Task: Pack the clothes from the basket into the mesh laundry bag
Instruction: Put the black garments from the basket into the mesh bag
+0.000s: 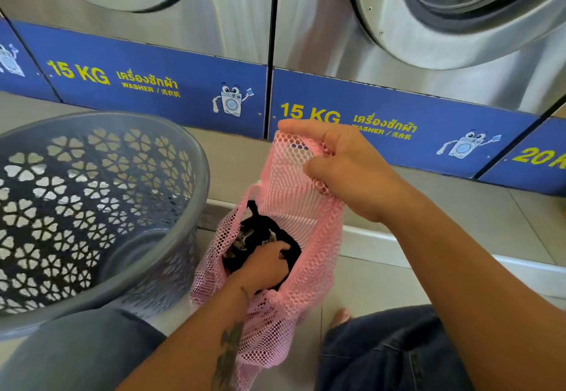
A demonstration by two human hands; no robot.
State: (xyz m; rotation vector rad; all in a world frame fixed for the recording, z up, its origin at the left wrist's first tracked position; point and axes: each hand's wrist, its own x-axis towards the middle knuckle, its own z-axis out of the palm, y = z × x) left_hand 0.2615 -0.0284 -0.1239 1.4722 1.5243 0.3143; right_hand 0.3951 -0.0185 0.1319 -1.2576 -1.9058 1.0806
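Note:
A pink mesh laundry bag hangs open in the middle of the view. My right hand grips its top rim and holds it up. My left hand is down inside the bag's mouth, fingers closed on a black garment with a pale print. A grey plastic basket with flower-shaped holes stands to the left of the bag; its inside looks bare, though the near part is cut off by the frame.
Steel front-loading washers with blue "15 KG" panels line the back. A low tiled step runs in front of them. My knees in dark trousers and a bare foot are at the bottom.

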